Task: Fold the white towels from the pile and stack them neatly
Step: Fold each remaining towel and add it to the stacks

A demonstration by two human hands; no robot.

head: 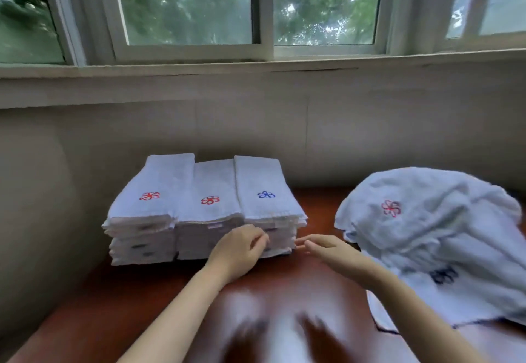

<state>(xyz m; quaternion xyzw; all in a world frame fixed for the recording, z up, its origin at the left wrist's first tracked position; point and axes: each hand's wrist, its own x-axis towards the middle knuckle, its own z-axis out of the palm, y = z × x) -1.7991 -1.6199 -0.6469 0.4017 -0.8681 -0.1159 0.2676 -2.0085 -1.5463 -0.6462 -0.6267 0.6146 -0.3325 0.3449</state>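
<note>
Now the left hand (242, 249) rests curled fingers against the stacked towels' (205, 209) front edge — the right hand (327, 247), fingers straight together, hovers just beside.

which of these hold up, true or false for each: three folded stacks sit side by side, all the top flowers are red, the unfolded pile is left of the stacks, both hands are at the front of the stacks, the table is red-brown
1. Three folded stacks sit side by side. True.
2. All the top flowers are red. False: the right stack's flower is blue; the other two are red.
3. The unfolded pile is left of the stacks. False: it lies to their right.
4. Both hands are at the front of the stacks. True: the left hand touches the front edges, and the right hand reaches toward the right stack's front corner.
5. The table is red-brown. True.
</note>
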